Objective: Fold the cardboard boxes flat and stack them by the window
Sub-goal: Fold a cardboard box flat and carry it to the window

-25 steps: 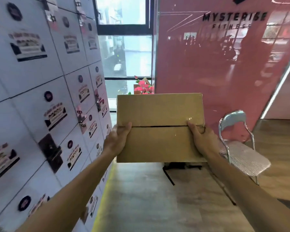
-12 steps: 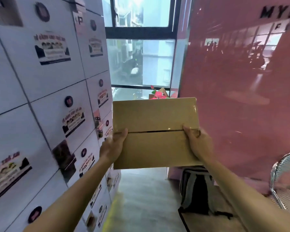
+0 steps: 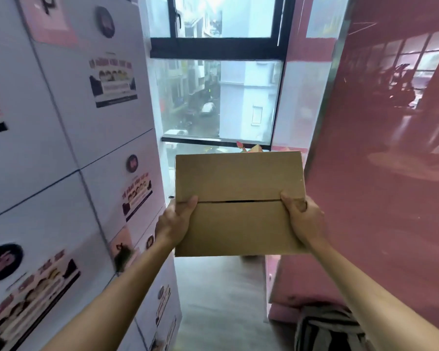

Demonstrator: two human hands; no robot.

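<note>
1. The left hand (image 3: 174, 224) and right hand (image 3: 305, 219) grip the cardboard box (image 3: 238, 203) by its side edges, thumbs on top, fingers curled beneath.
2. The box is held in the air before the window (image 3: 218, 97).
3. White lockers (image 3: 61, 148) stand left, a pink wall (image 3: 390, 173) right.
4. A narrow strip of floor (image 3: 221, 300) runs between them; a striped bag (image 3: 327, 330) lies lower right.

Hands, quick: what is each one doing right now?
Left hand: grips the left edge of the flat brown cardboard box.
Right hand: grips the box's right edge.

head view | faces forward, slightly down | window (image 3: 221, 97) ahead | hands near
</note>
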